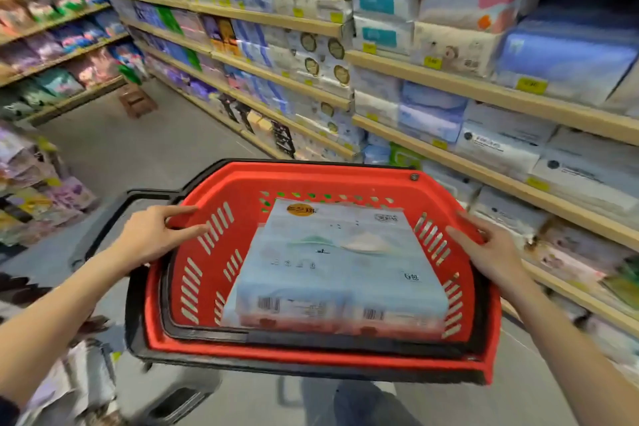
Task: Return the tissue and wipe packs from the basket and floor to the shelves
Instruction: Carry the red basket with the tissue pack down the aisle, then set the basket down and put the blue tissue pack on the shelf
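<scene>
A red plastic basket [321,353] with black handles is held up in front of me, above the aisle floor. Inside it lies a large pale-blue multipack of tissues [339,266], flat, with barcodes on its near edge. My left hand [155,235] grips the basket's left rim, fingers curled over the edge. On the opposite side, my right hand [491,249] holds the right rim in the same way. Wooden shelves [484,90] stacked with tissue and wipe packs run along the right.
More shelves of colourful packs [52,21] line the left side of the aisle. A brown cardboard box [136,100] sits on the grey floor far down the aisle. Loose packs [83,377] lie at the lower left near my legs.
</scene>
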The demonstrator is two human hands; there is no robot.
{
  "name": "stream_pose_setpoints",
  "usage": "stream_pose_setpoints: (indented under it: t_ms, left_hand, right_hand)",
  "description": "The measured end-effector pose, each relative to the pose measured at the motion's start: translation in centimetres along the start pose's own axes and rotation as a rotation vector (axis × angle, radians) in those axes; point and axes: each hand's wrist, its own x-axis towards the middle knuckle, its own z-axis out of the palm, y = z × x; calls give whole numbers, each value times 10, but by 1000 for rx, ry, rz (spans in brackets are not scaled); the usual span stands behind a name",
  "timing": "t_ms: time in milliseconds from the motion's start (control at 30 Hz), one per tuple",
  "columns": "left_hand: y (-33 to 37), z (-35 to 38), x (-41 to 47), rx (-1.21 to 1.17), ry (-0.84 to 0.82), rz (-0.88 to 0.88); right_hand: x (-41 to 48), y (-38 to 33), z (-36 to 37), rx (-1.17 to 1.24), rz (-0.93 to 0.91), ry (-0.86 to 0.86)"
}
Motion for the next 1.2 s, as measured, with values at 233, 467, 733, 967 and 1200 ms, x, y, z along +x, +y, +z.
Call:
stream_pose_setpoints:
  t_ms: [233,467,733,967,1200]
  left_hand:
    - [16,60,129,-102,-138,131]
    - [43,111,238,-82,-318,297]
    - [72,194,332,-41,-474,473]
    - [81,280,385,-41,-625,467]
    - [75,415,408,-33,-677,444]
  right_hand:
    - [33,12,6,2,102,119]
    - [38,27,30,-23,291,341]
    - [57,71,86,48,469,570]
    - [87,113,118,-25,605,599]
    - [130,232,141,-90,681,532]
